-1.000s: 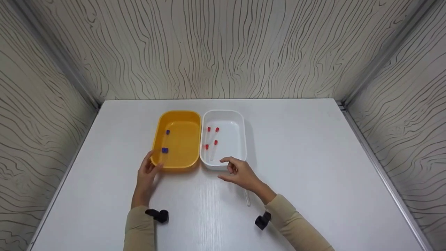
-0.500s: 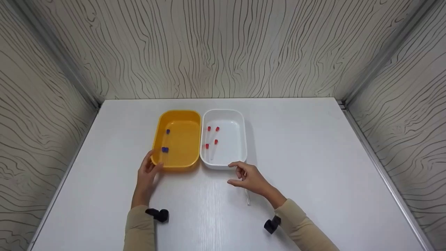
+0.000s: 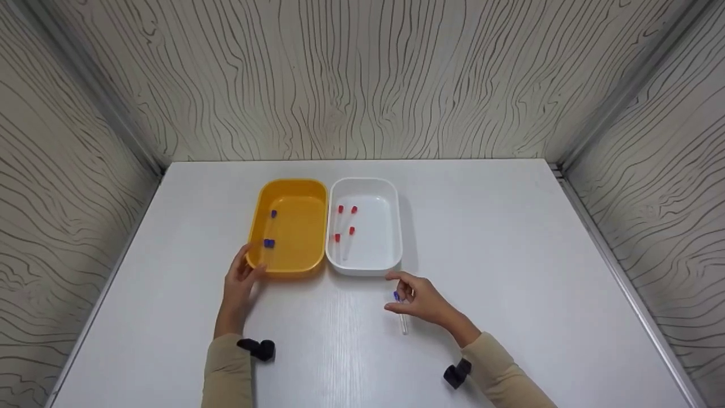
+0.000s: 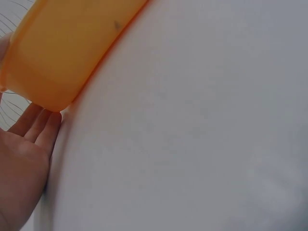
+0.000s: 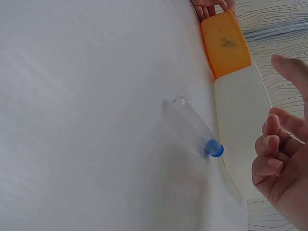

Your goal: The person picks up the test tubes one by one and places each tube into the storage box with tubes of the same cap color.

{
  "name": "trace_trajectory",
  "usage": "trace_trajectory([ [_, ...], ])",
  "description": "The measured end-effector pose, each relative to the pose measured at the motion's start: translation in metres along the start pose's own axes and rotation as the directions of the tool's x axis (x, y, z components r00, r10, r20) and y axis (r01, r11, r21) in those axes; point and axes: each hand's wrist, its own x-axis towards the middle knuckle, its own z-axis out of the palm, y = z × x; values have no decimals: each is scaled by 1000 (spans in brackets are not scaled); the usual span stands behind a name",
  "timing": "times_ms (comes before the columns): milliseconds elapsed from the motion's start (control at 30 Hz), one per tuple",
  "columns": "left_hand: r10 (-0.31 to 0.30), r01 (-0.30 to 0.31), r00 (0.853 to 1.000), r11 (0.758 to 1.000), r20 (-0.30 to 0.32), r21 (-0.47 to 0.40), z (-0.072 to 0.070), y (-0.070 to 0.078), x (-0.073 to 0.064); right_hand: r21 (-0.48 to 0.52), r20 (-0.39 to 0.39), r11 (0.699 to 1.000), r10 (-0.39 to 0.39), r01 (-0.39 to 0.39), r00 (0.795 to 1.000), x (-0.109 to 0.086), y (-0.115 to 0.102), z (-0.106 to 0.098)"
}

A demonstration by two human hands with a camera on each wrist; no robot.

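Observation:
At the near left corner of the yellow tray [image 3: 297, 266], my left hand [image 3: 238, 283] holds the wall between thumb and fingers. The left wrist view shows several of its fingers [image 4: 38, 125] against the tray's underside. My right hand [image 3: 422, 300] hovers with thumb and index finger apart, its other fingers loosely bent, holding nothing. Beneath it, a clear test tube [image 5: 190, 122] with a blue cap [image 5: 214, 148] lies on the white table. In the head view the hand partly covers this tube.
Blue-capped tubes [image 3: 269, 243] lie inside the yellow tray's left side. Right beside it stands a white tray [image 3: 397, 226] holding several red-capped tubes [image 3: 352, 230]. Wood-patterned panels [image 3: 340, 85] rise behind and at both sides of the table.
My right hand has moved right and toward me, away from the white tray, uncovering the tube's blue cap. My left hand keeps its place on the yellow tray.

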Motion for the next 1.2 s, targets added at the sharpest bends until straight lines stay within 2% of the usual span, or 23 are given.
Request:
trace_trajectory([
  [233,37,-37,999,999,-4,-6,0,1,-1,-23,52,999,38,-37,998,-8,16,-5],
  [467,-4,4,1000,1000,10,-16,0,2,-3,-98,89,993,68,-59,994,-13,23,-10],
  [733,-28,30,999,999,31,-44,2,20,-15,-152,131,985,98,-78,987,-17,29,-17],
  [867,-28,29,999,999,31,-41,3,24,-18,-180,167,981,104,-73,981,-18,30,-19],
  [1000,-30,31,999,999,30,-39,1,16,-12,-238,187,969,107,-61,977,-19,32,-18],
  [1200,22,-22,1000,1000,20,-19,0,2,-2,-345,191,938,101,-29,976,-18,32,-16],
])
